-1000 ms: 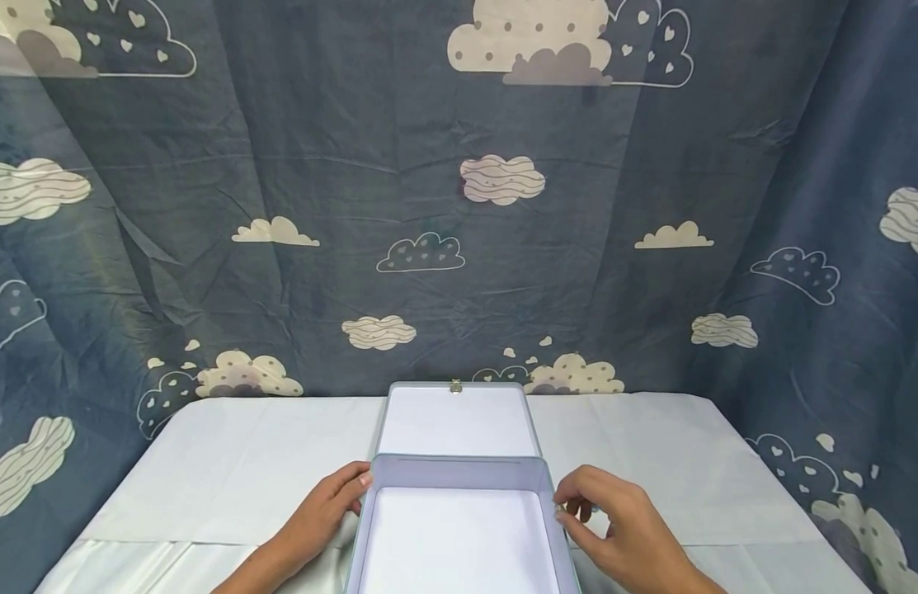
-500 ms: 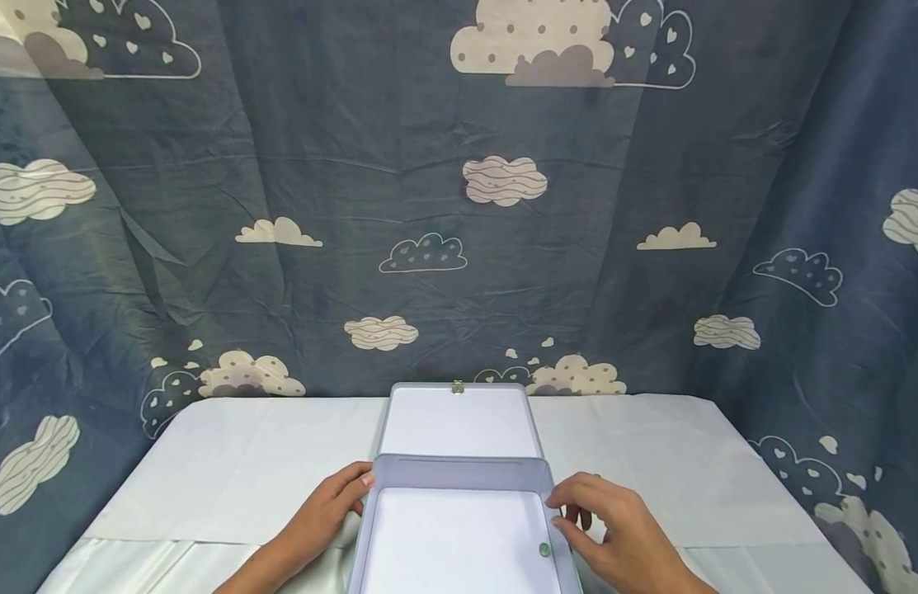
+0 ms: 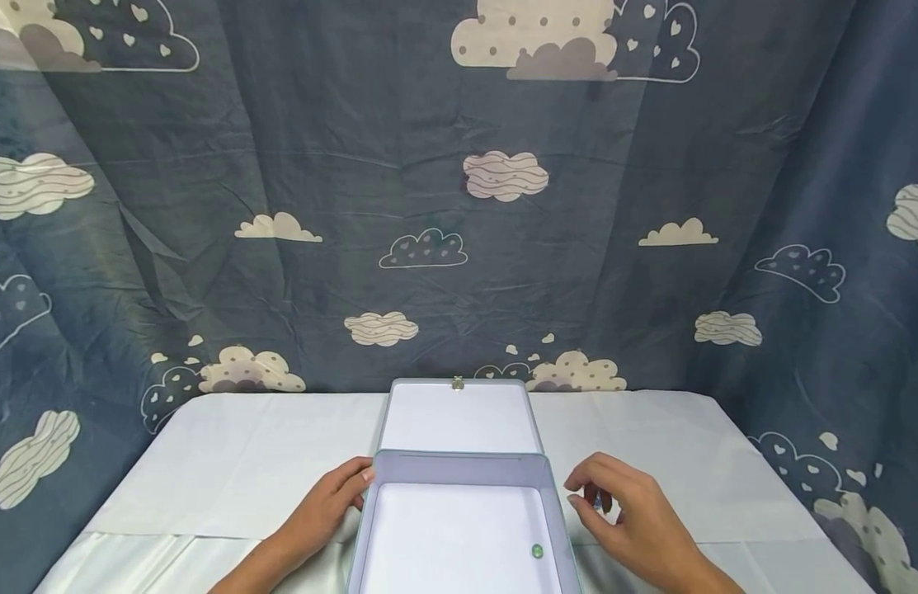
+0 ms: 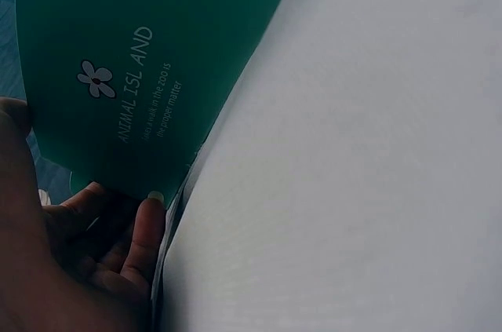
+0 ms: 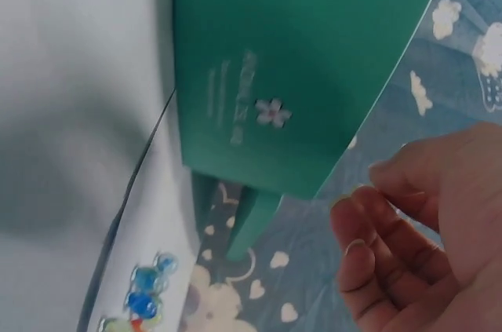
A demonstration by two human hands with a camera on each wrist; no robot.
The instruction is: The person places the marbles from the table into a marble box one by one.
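An open box (image 3: 459,468), pale inside and green outside with "ANIMAL ISLAND" lettering, stands at the table's front with its lid (image 3: 459,417) folded back. My left hand (image 3: 327,507) holds the box's left side, thumb at the rim; the left wrist view shows its fingers against the green wall (image 4: 165,2). A green marble (image 3: 537,551) lies inside, near the right wall. Just right of the box, my right hand (image 3: 633,516) hovers with loosely bent fingers, thumb and forefinger apart. The right wrist view shows nothing between its fingers (image 5: 361,269). A small bluish spot shows behind them in the head view.
In the right wrist view, several blue and coloured marbles (image 5: 145,293) lie on the white cloth beside the box. A metal clasp (image 3: 458,383) sits on the lid's far edge. The white-covered table (image 3: 280,462) ends at a dark blue cloud-print curtain (image 3: 429,198).
The green marble has appeared in the box and shifted slightly left. My right hand has drawn away from the rim to the right. The left hand keeps its place.
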